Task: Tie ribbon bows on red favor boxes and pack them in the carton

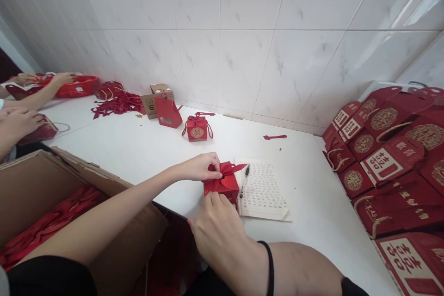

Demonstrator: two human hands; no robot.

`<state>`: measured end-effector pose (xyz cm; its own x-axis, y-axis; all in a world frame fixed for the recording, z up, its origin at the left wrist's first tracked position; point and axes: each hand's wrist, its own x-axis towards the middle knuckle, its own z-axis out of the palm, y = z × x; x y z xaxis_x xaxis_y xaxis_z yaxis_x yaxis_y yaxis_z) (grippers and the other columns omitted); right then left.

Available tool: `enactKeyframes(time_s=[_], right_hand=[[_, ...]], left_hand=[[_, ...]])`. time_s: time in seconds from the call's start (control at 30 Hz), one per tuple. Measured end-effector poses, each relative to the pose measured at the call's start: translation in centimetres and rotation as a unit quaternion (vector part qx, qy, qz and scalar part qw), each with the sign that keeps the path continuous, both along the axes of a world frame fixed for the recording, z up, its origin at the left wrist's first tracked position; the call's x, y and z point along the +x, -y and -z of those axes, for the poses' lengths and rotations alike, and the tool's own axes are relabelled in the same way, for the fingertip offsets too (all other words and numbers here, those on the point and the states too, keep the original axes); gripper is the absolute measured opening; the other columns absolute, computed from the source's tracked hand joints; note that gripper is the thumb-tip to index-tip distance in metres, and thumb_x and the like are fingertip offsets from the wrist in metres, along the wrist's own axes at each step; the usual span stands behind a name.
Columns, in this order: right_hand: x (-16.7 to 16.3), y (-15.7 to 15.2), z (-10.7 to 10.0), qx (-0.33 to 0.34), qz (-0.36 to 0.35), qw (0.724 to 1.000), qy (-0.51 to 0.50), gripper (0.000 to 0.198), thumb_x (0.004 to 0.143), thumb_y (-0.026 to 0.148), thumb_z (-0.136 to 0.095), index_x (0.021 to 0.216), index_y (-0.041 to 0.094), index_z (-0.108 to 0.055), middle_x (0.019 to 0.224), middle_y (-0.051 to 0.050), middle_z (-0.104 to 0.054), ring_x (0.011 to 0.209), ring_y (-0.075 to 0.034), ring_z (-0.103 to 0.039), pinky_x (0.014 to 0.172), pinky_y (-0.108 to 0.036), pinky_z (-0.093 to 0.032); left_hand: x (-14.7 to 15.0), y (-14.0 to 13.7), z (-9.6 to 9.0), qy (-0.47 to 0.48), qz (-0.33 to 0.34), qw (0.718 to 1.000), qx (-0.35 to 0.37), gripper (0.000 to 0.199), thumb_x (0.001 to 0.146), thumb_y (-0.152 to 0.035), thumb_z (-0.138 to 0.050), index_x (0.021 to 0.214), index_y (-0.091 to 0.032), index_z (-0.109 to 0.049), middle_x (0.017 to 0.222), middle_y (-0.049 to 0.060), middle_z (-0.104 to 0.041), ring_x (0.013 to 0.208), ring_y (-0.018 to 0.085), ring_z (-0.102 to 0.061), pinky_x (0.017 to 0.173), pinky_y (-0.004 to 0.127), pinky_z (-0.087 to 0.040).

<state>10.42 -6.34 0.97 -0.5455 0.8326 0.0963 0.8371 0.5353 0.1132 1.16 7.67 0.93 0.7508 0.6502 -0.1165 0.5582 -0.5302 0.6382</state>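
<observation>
A small red gift box [227,189] stands near the table's front edge, with a red ribbon bow [229,168] across its top. My left hand [203,166] reaches in from the left, thumb and fingers pinched on the ribbon beside a dark spot at the bow's centre. Bent fingers of my right hand [218,222] press against the near side of the box, the thumb lying lower left; this hand hides much of the front face. Right beside the box lies a handwritten sheet [265,189] with a black pen [245,180] on it.
Behind stand another gift box [197,128], a red bag-shaped box [168,111] and a brown carton [151,104]. Red boxes [381,157] are stacked at right. A cardboard box [104,171] of red ribbons is at left. Farther left, other people's hands [21,122] work near a red basin [78,87].
</observation>
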Motion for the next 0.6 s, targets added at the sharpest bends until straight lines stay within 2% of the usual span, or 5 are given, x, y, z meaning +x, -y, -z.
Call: enactKeyframes(time_s=[0.2, 0.43, 0.6], right_hand=[[-0.1, 0.4, -1.1, -0.022, 0.011, 1.0, 0.004, 0.029, 0.09, 0.027, -0.052, 0.079, 0.005, -0.067, 0.067, -0.015, -0.057, 0.067, -0.024, -0.053, 0.059, -0.035, -0.045], [-0.1, 1.1, -1.0, -0.005, 0.014, 1.0, 0.01, 0.031, 0.09, 0.029, -0.051, 0.083, 0.003, -0.067, 0.069, -0.016, -0.057, 0.067, -0.026, -0.053, 0.06, -0.036, -0.045], [-0.2, 1.3, -1.2, -0.022, 0.017, 0.999, 0.031, 0.035, 0.09, 0.032, -0.05, 0.085, 0.002, -0.066, 0.07, -0.018, -0.057, 0.068, -0.027, -0.052, 0.059, -0.037, -0.044]], left_hand=[[0.0, -0.1, 0.3, 0.009, -0.001, 1.0, 0.005, 0.025, 0.076, -0.039, -0.057, 0.069, -0.016, -0.063, 0.094, 0.003, -0.054, 0.075, 0.013, -0.053, 0.064, 0.023, -0.043], [-0.2, -0.4, 0.8, 0.02, 0.014, 1.0, 0.01, 0.027, 0.077, -0.041, -0.056, 0.07, -0.017, -0.064, 0.094, 0.004, -0.054, 0.075, 0.014, -0.053, 0.066, 0.024, -0.043], [-0.2, -0.4, 1.0, 0.017, 0.015, 1.0, 0.02, 0.025, 0.077, -0.04, -0.057, 0.07, -0.017, -0.064, 0.092, 0.003, -0.053, 0.077, 0.014, -0.054, 0.069, 0.025, -0.043]])
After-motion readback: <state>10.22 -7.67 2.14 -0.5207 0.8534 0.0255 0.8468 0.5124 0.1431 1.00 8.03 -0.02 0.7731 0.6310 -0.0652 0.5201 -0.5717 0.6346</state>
